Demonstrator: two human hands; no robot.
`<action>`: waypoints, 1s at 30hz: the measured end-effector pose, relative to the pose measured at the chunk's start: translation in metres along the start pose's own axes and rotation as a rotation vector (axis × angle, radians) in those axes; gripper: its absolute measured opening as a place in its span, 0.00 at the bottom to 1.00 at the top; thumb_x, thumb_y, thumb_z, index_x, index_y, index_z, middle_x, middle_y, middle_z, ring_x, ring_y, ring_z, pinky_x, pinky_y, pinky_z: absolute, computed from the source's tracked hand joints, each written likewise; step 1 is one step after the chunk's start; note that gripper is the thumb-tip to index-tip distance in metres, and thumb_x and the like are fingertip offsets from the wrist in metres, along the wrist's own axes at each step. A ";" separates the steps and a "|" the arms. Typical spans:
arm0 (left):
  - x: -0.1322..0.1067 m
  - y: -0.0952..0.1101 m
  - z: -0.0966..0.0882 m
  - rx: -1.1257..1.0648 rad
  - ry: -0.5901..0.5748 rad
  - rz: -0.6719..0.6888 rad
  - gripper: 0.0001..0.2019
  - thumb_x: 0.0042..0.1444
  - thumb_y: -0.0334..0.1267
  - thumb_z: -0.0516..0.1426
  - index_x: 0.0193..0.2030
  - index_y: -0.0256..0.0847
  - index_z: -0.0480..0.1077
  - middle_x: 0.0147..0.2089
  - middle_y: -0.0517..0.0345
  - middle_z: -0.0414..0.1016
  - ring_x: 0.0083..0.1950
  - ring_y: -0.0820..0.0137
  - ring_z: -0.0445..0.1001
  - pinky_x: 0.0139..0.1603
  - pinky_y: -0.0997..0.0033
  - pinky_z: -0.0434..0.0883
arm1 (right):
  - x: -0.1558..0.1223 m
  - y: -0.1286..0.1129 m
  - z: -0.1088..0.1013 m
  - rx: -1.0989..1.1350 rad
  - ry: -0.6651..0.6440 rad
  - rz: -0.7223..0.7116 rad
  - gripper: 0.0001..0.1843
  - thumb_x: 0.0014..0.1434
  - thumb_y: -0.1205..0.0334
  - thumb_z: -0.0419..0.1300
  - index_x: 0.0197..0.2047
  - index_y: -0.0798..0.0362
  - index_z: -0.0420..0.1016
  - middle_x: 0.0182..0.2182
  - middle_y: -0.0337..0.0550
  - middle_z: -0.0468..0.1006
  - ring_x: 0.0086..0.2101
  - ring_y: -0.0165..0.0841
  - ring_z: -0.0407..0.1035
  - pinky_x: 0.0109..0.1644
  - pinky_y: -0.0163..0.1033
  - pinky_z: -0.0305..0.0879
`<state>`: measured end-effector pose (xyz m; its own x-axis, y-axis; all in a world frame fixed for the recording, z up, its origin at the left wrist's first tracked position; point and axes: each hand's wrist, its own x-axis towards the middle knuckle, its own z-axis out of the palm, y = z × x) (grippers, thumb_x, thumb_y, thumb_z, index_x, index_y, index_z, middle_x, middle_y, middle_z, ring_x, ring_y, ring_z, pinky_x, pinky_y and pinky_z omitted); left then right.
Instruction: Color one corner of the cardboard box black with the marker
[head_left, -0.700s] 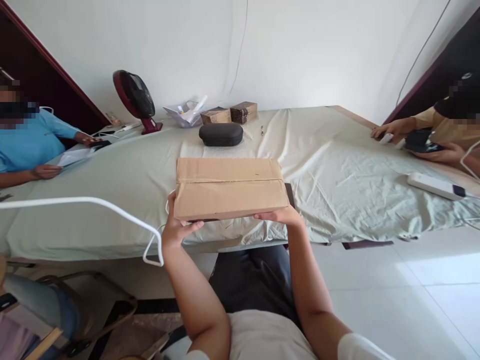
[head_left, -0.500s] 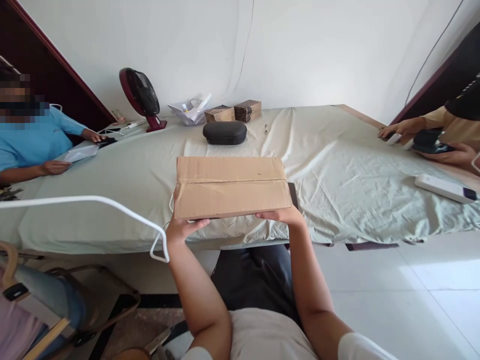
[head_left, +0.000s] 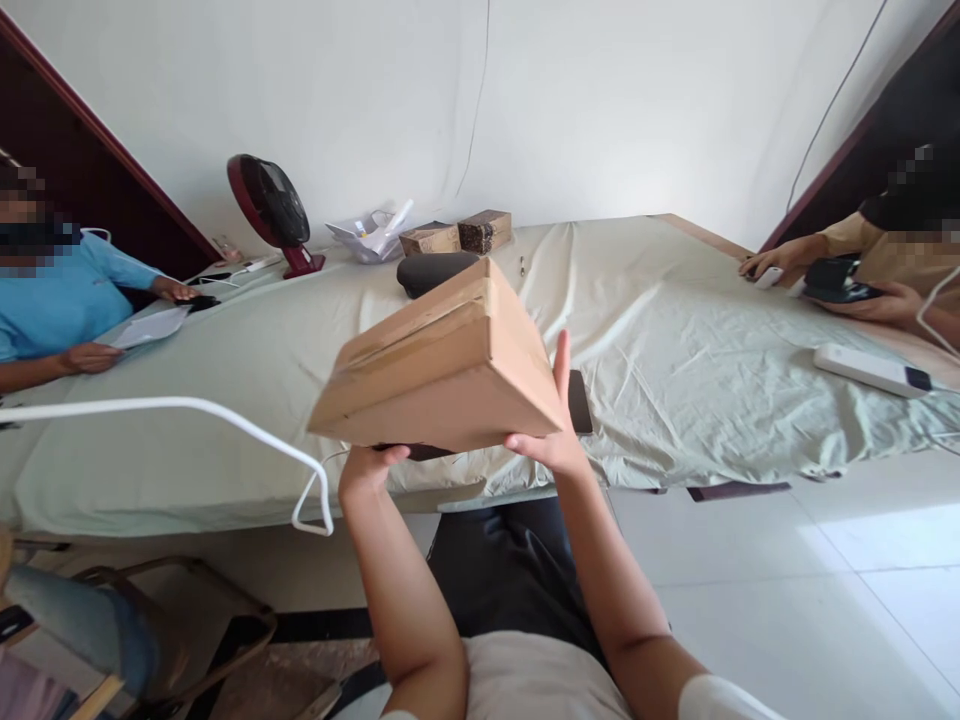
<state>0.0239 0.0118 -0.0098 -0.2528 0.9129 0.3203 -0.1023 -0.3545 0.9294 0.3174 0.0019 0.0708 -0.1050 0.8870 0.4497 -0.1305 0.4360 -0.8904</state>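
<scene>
A brown cardboard box (head_left: pixel 420 365) is held up in front of me above the table, turned so that one corner points towards me. Clear tape runs along its upper seam. My left hand (head_left: pixel 367 470) grips the box from below at its lower left, the thumb showing and the other fingers hidden behind it. Against the right end my right hand (head_left: pixel 555 435) presses, thumb under the lower edge and a finger up along the side. Behind the box, partly covered by it, a flat dark object (head_left: pixel 579 402) lies on the cloth.
A black case (head_left: pixel 431 270), two small cardboard boxes (head_left: pixel 486 230), a clear plastic bag (head_left: pixel 371 235) and a fan (head_left: pixel 274 210) stand along the back. A white device (head_left: pixel 862 368) lies right. One person sits at each side. A white bent rod (head_left: pixel 172 404) crosses the left.
The box has turned from facing me flat to an angled pose, its right end rising and coming into view. My right hand has shifted onto that end.
</scene>
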 end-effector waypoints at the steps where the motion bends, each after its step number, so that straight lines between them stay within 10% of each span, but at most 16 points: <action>1: 0.000 0.000 0.004 0.012 -0.041 -0.030 0.33 0.26 0.55 0.81 0.42 0.45 0.84 0.42 0.48 0.86 0.49 0.45 0.85 0.52 0.44 0.84 | -0.001 -0.002 0.002 -0.013 0.029 0.003 0.88 0.44 0.27 0.77 0.83 0.37 0.13 0.82 0.48 0.48 0.79 0.51 0.47 0.79 0.61 0.57; 4: 0.003 0.005 0.020 0.005 -0.127 -0.049 0.37 0.28 0.49 0.82 0.50 0.46 0.84 0.50 0.46 0.86 0.57 0.42 0.83 0.58 0.43 0.82 | -0.004 -0.003 0.004 -0.045 0.118 -0.006 0.89 0.43 0.28 0.78 0.83 0.38 0.12 0.82 0.47 0.49 0.79 0.51 0.49 0.78 0.59 0.62; 8: 0.009 0.025 0.038 -0.184 -0.109 0.087 0.60 0.39 0.77 0.70 0.80 0.72 0.54 0.83 0.58 0.59 0.82 0.48 0.61 0.72 0.43 0.74 | -0.005 0.003 -0.003 -0.061 0.117 -0.020 0.93 0.42 0.28 0.78 0.80 0.40 0.05 0.81 0.50 0.52 0.78 0.50 0.54 0.79 0.58 0.60; 11: 0.010 0.039 0.043 -0.267 -0.012 0.084 0.49 0.54 0.79 0.58 0.80 0.67 0.57 0.80 0.57 0.64 0.81 0.47 0.63 0.74 0.44 0.72 | -0.002 0.009 -0.013 -0.042 -0.002 -0.073 0.86 0.50 0.35 0.78 0.82 0.38 0.10 0.83 0.48 0.48 0.79 0.47 0.51 0.82 0.57 0.53; 16: 0.006 0.050 0.039 -0.221 0.135 0.180 0.37 0.57 0.56 0.66 0.74 0.58 0.70 0.79 0.59 0.67 0.83 0.48 0.59 0.82 0.47 0.62 | 0.006 0.016 -0.035 -0.050 -0.216 0.081 0.74 0.48 0.36 0.80 0.85 0.40 0.42 0.84 0.49 0.42 0.79 0.54 0.48 0.80 0.61 0.54; 19: 0.003 0.051 0.033 -0.114 0.057 0.220 0.45 0.54 0.51 0.71 0.78 0.63 0.63 0.83 0.61 0.58 0.85 0.49 0.52 0.83 0.45 0.59 | 0.006 0.015 -0.043 0.019 -0.333 0.254 0.71 0.50 0.26 0.73 0.85 0.40 0.43 0.84 0.52 0.39 0.78 0.59 0.51 0.75 0.65 0.61; 24: -0.004 0.049 0.020 -0.058 -0.046 0.214 0.55 0.52 0.49 0.74 0.82 0.71 0.50 0.86 0.61 0.49 0.87 0.49 0.45 0.84 0.38 0.54 | 0.000 0.012 -0.048 0.036 -0.338 0.218 0.69 0.51 0.18 0.66 0.84 0.40 0.46 0.84 0.47 0.41 0.81 0.53 0.38 0.81 0.63 0.45; 30: -0.004 0.057 0.029 -0.140 -0.026 0.360 0.48 0.44 0.47 0.77 0.74 0.65 0.68 0.73 0.58 0.74 0.83 0.47 0.58 0.82 0.42 0.59 | 0.000 0.021 -0.046 0.013 -0.194 0.172 0.75 0.49 0.32 0.77 0.85 0.37 0.37 0.84 0.42 0.40 0.82 0.49 0.38 0.84 0.59 0.36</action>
<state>0.0473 -0.0065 0.0476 -0.2718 0.7293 0.6279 -0.1419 -0.6757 0.7234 0.3598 0.0177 0.0488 -0.3133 0.9018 0.2977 -0.1068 0.2780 -0.9546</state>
